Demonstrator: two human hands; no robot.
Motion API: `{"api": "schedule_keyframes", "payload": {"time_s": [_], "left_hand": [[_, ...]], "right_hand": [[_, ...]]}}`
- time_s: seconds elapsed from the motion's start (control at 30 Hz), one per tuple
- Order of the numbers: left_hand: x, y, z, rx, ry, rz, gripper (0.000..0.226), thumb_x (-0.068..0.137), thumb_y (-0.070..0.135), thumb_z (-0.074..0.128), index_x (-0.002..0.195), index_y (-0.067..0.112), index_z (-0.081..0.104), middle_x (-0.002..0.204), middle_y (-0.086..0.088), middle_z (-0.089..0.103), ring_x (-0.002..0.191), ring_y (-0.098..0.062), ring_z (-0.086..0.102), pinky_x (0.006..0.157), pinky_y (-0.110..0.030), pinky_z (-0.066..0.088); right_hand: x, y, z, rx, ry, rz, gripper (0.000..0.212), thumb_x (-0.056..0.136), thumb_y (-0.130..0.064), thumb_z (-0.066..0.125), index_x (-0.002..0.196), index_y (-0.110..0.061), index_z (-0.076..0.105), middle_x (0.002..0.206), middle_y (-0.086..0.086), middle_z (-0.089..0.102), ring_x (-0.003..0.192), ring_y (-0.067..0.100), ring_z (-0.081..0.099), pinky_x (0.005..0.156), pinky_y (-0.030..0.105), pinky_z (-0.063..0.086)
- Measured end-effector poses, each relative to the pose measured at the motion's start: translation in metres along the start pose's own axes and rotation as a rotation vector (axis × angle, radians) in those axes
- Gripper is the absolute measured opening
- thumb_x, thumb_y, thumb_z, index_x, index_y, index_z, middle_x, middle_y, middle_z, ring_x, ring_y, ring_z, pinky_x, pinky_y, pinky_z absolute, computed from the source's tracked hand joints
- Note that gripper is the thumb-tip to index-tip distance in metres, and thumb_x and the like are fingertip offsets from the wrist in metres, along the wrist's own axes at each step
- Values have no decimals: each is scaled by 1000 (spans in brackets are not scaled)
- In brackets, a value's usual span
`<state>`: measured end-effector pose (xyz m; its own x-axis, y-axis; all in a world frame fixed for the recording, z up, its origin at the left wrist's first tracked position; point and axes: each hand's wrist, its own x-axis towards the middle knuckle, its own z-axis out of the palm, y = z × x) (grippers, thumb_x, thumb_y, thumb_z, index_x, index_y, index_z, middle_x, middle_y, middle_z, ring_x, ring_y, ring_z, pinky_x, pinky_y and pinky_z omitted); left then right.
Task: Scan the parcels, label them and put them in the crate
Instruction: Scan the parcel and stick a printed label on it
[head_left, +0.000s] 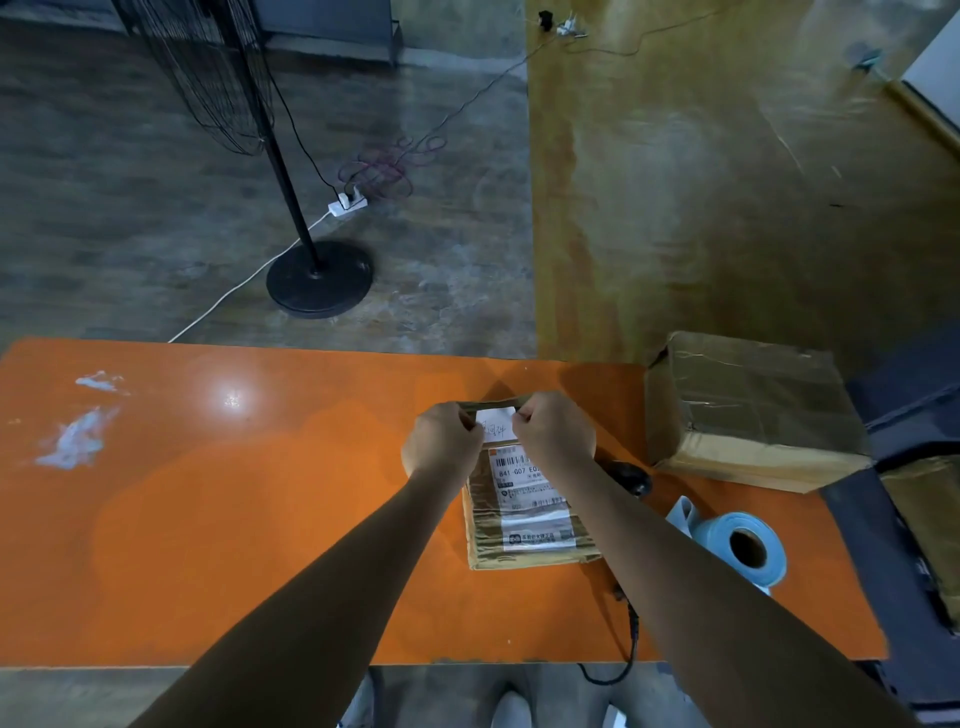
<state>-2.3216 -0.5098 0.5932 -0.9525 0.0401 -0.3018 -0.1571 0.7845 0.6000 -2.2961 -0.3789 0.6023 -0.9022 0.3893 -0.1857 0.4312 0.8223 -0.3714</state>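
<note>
Under both forearms spreads an orange table, and beyond its far edge a black fan stand rests on the floor. At the table's far right corner sits a large taped cardboard box, tilted slightly. Off the right edge is what looks like a dark crate with a brown parcel inside it, only partly in view. A small parcel lies flat toward the right half of the table, its printed shipping sheet facing up. Near the right edge, a blue label roll lies on its side, close to the small parcel but apart from it. Between the two a black scanner shows, mostly hidden by the right arm. The left hand and right hand meet over the small parcel's far end, fingers curled, each pinching one end of a white label; whether it touches the cardboard I cannot tell.
</note>
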Motion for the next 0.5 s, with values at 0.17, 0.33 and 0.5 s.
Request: {"api": "schedule_keyframes", "payload": {"time_s": [0.17,0.33,0.5], "left_hand": [[-7,-4,11,-21,59,72,10,91,22,56,93,14,62,92,-6,65,81,-24,61,56,-29,39],[-4,-6,10,-187,88,45,29,88,18,62,100,21,35,86,-4,57,73,-24,57,49,-29,35],[-5,-7,10,-7,99,221,11,95,21,55,104,19,61,105,-6,48,77,-28,56,55,-32,43]], "right_hand": [[6,0,5,-49,-3,28,39,98,-28,57,61,-20,51,53,-5,47,45,10,42,43,19,26],[7,3,11,13,62,65,23,93,-31,65,105,-19,49,76,-7,55,65,13,56,46,23,33],[16,7,7,62,58,59,39,90,-39,67,116,-20,45,72,-9,56,62,11,58,50,27,43]]}}
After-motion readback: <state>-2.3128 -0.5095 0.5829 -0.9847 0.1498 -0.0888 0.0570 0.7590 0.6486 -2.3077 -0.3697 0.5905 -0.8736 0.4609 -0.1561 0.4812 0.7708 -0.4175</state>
